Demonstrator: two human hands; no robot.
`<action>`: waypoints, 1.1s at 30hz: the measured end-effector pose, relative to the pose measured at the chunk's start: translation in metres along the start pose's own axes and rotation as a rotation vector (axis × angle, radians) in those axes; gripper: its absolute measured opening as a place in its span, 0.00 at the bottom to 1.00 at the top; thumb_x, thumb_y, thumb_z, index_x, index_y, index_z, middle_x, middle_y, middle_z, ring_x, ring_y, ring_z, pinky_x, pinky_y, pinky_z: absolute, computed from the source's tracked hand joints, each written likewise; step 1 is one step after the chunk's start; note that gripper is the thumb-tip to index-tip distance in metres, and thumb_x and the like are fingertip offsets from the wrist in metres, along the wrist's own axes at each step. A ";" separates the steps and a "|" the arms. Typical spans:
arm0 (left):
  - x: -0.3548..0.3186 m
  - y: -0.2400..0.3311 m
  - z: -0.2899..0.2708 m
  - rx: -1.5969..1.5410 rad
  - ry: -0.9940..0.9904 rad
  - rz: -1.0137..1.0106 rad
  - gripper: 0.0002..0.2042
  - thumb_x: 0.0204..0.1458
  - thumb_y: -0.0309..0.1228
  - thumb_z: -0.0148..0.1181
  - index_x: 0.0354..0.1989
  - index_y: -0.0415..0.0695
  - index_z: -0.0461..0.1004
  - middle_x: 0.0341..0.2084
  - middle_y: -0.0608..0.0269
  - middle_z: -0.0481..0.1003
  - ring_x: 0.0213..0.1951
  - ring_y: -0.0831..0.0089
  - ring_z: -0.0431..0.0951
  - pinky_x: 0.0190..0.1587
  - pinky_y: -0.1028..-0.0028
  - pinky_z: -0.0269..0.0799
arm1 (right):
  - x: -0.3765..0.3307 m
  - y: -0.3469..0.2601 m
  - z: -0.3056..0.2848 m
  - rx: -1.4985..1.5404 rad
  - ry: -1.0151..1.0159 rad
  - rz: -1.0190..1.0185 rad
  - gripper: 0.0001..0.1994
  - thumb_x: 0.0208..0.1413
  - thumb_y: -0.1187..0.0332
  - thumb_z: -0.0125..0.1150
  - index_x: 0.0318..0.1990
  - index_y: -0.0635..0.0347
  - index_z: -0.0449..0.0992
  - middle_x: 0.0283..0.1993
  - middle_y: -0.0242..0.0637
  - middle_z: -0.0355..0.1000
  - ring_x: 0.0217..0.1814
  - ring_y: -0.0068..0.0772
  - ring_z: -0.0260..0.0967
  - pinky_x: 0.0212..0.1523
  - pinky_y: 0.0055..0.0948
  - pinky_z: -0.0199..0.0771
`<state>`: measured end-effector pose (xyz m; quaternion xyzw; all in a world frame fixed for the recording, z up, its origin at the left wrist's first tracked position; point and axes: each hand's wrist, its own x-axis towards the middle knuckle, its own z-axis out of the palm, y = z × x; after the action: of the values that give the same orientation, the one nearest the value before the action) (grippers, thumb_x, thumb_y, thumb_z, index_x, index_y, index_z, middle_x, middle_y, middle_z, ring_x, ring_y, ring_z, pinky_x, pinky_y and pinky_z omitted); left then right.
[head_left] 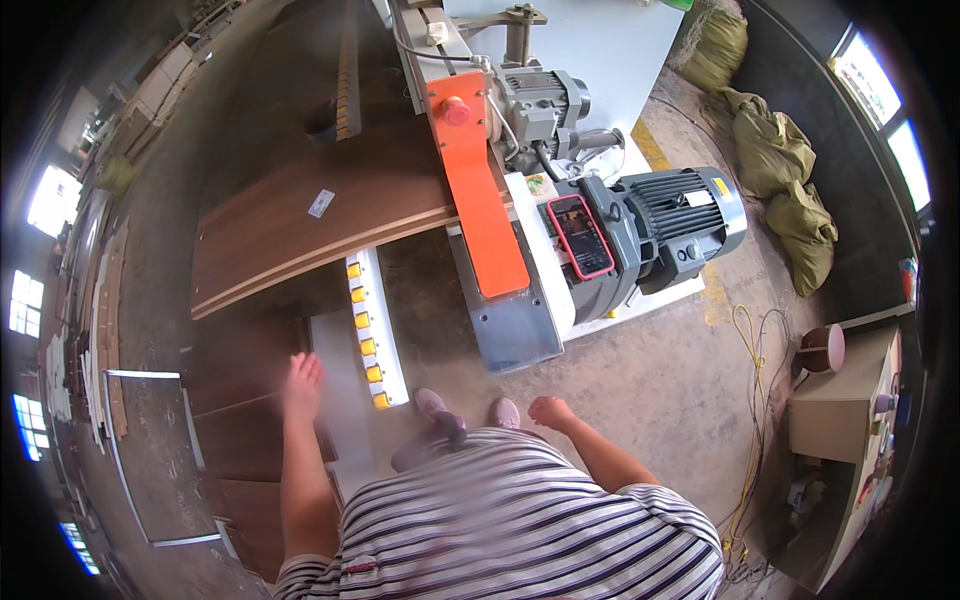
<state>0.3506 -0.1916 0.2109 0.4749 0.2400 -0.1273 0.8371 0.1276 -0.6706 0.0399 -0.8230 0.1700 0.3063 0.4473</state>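
My left hand (pixel 303 388) is stretched out over the left side, slightly blurred, its fingers extended and nothing in them. Below and beside it lie brown panels (pixel 235 365). My right hand (pixel 552 412) hangs to the right of my body above the concrete floor, fingers loosely curled, with no object showing in it. Ahead, a brown board (pixel 340 205) with a small white label (pixel 321 204) rests on the machine, its right end against the orange guard (pixel 485 220). Neither hand touches the board.
A rail with yellow rollers (pixel 367 345) runs toward my feet. Right of the guard are a grey motor (pixel 680 215) and a phone in a pink case (pixel 580 237). A red button (pixel 456 110) tops the guard. Cables (pixel 755 400), a wooden cabinet (pixel 835 420) and sacks (pixel 775 150) stand right.
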 end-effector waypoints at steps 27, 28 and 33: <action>-0.067 0.000 -0.002 -0.328 0.151 0.134 0.11 0.52 0.30 0.54 0.41 0.38 0.68 0.37 0.59 0.74 0.40 0.69 0.74 0.43 0.74 0.71 | -0.101 -0.097 -0.083 0.950 0.266 -0.098 0.12 0.55 0.64 0.55 0.37 0.68 0.73 0.32 0.40 0.74 0.33 0.29 0.72 0.38 0.25 0.73; -0.077 0.000 -0.019 -0.335 0.108 0.112 0.11 0.53 0.30 0.54 0.41 0.37 0.68 0.38 0.59 0.74 0.42 0.68 0.74 0.45 0.73 0.71 | -0.107 -0.111 -0.090 0.967 0.246 -0.124 0.13 0.55 0.64 0.55 0.38 0.68 0.73 0.33 0.41 0.74 0.35 0.29 0.72 0.39 0.25 0.73; -0.111 0.002 -0.072 -0.225 0.185 0.088 0.16 0.54 0.35 0.51 0.46 0.36 0.66 0.44 0.57 0.71 0.48 0.65 0.70 0.53 0.64 0.63 | -0.140 -0.189 -0.091 0.841 0.155 -0.182 0.18 0.54 0.60 0.55 0.40 0.69 0.73 0.32 0.38 0.73 0.34 0.25 0.71 0.37 0.25 0.72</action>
<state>0.2368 -0.1307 0.2386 0.3979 0.3077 -0.0184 0.8641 0.1582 -0.6436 0.2885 -0.6013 0.2398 0.1072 0.7546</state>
